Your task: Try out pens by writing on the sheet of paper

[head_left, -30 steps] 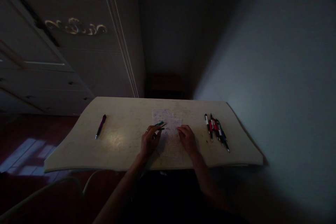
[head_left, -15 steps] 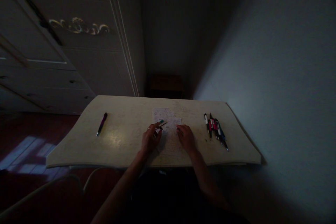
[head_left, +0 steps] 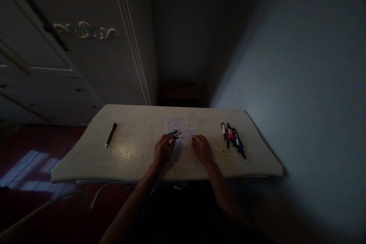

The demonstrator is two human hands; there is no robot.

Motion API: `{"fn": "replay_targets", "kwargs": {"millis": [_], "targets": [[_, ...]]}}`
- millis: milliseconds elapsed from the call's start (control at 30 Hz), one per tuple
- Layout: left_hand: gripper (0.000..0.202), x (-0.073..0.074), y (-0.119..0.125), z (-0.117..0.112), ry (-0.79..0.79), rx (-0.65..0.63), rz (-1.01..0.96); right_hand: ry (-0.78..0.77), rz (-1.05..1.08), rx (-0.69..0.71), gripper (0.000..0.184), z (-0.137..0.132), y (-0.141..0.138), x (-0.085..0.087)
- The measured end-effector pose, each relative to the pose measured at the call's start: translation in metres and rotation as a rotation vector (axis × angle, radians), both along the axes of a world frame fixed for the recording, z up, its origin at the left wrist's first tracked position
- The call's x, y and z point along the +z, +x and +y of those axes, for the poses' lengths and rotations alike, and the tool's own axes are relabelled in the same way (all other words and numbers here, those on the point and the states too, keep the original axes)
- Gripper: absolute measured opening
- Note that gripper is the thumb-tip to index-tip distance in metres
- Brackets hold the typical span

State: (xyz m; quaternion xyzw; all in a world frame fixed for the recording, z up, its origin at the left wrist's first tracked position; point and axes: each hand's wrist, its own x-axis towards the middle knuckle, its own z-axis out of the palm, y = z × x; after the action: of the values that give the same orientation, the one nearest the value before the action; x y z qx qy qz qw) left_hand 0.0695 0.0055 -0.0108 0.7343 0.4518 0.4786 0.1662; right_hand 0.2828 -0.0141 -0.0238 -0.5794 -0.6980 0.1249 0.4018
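My left hand [head_left: 163, 151] is closed in a pinch over the middle of the table, with a small dark pen part [head_left: 175, 137] at its fingertips. Just beyond those fingers a teal pen barrel [head_left: 173, 132] and a thin pale stick, perhaps a refill [head_left: 178, 134], show on sheets of paper [head_left: 187, 148] covered in fine marks. My right hand [head_left: 203, 150] rests at the right edge of the paper, thumb and fingers drawn together. Whatever it may hold is too small and dark to make out.
Several pens [head_left: 235, 139] lie in a bunch on the right side of the pale table [head_left: 137, 122]. One purple and black pen [head_left: 111, 135] lies alone at the left. A white cabinet [head_left: 94, 72] stands at the left, a wall [head_left: 300, 76] at the right.
The dark part in my left hand has turned and now points right from the fingertips. My left fingers have dropped slightly, showing more of the teal barrel. My right hand stays nearly still.
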Motion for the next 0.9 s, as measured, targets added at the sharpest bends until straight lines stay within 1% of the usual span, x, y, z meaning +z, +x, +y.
{"fn": "replay_targets", "kwargs": {"millis": [200, 300, 400, 633, 767, 900], "targets": [[0.021, 0.0005, -0.0019, -0.002, -0.164, 0.004, -0.163, 0.001, 0.011, -0.006, 0.029, 0.0003, -0.0003, -0.0011], [0.022, -0.0004, -0.0018, -0.0022, -0.193, 0.025, -0.262, -0.002, 0.018, -0.015, 0.029, 0.001, -0.0001, -0.0033], [0.022, 0.0001, -0.001, -0.0023, -0.198, 0.044, -0.311, -0.008, 0.026, -0.011, 0.029, 0.0011, 0.0004, -0.004], [0.019, 0.0047, -0.0018, -0.0035, -0.151, 0.075, -0.227, 0.0, 0.04, -0.001, 0.027, 0.0, 0.0002, -0.0015], [0.016, 0.0022, -0.0026, -0.0023, -0.122, 0.075, -0.193, 0.001, 0.034, -0.006, 0.027, 0.0, 0.0001, -0.0018], [0.016, -0.0021, -0.0017, -0.0017, -0.095, 0.059, -0.235, -0.002, 0.027, -0.009, 0.027, 0.0003, 0.0006, -0.0019]]}}
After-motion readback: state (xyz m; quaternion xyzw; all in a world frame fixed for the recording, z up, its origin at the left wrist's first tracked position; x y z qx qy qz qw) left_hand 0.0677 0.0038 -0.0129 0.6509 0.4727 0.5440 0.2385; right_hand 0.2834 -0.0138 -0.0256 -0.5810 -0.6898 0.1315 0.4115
